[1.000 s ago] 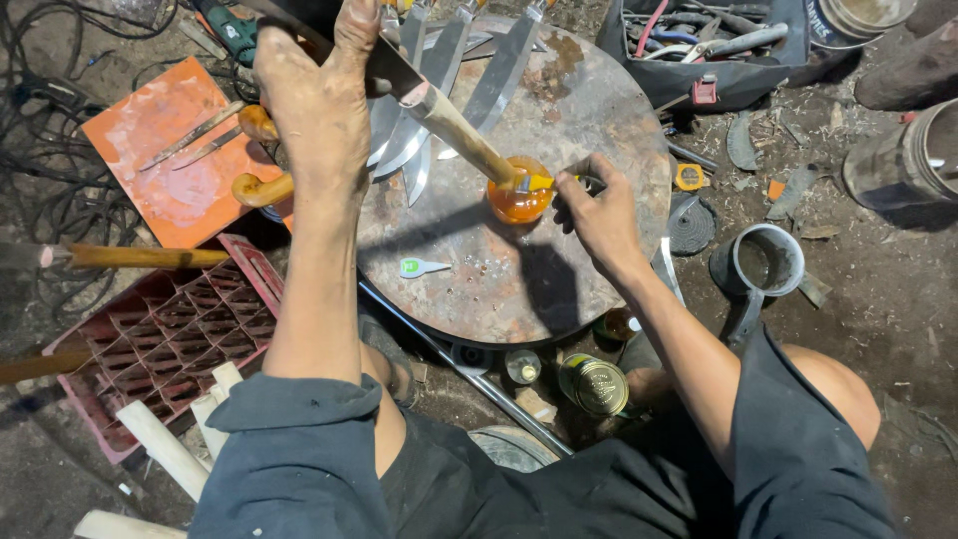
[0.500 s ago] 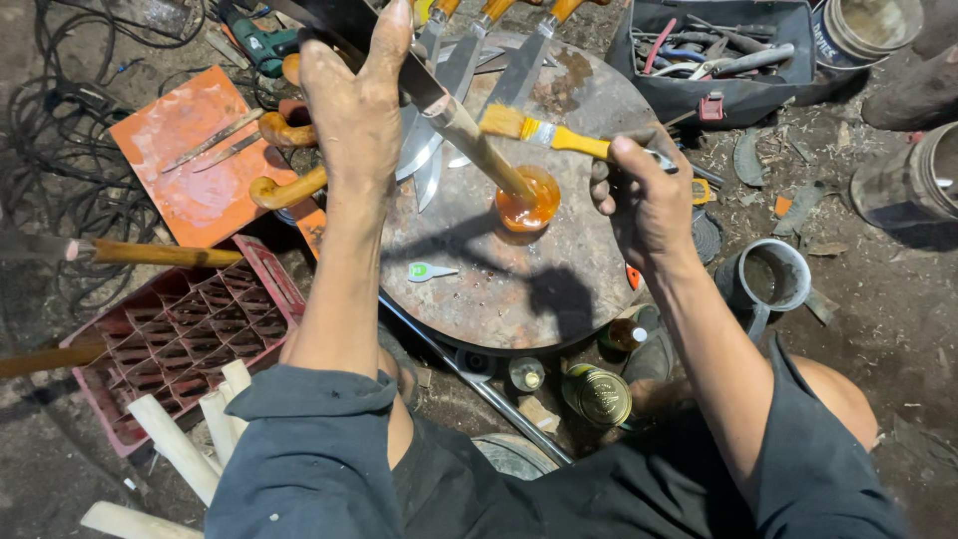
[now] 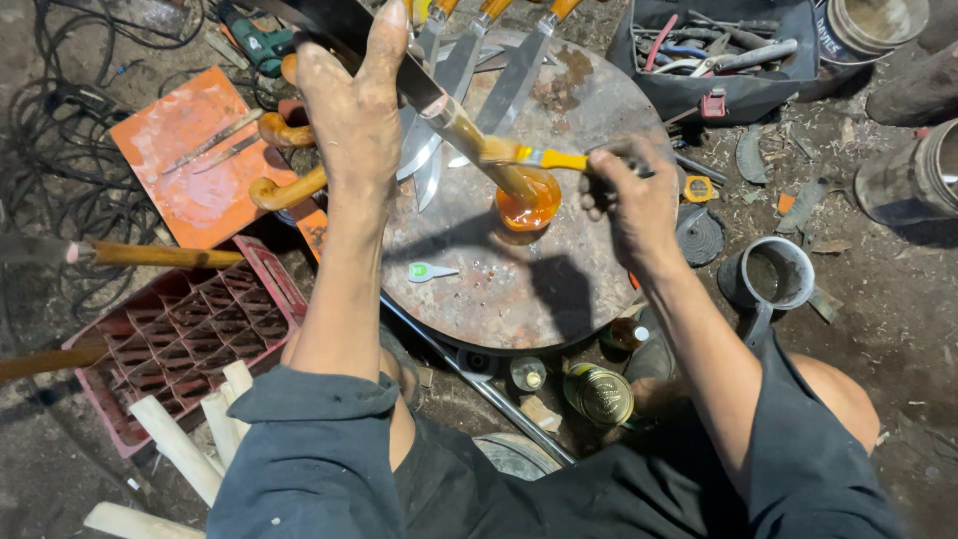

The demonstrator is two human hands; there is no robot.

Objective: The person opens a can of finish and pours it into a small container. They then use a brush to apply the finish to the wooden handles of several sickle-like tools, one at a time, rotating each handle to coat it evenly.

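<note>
gripping a knife (image 3: 399,75) by its blade, the left hand (image 3: 354,120) keeps the wooden handle (image 3: 479,145) tipped over the orange varnish dish (image 3: 527,205); the right hand (image 3: 629,195), pinching a yellow-handled brush (image 3: 529,157), has risen from the dish to the handle, so coating is underway.

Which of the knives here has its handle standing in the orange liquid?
The knife gripped by the left hand: its wooden handle slants down into the orange cup. The other knives lie flat on the round table.
</note>
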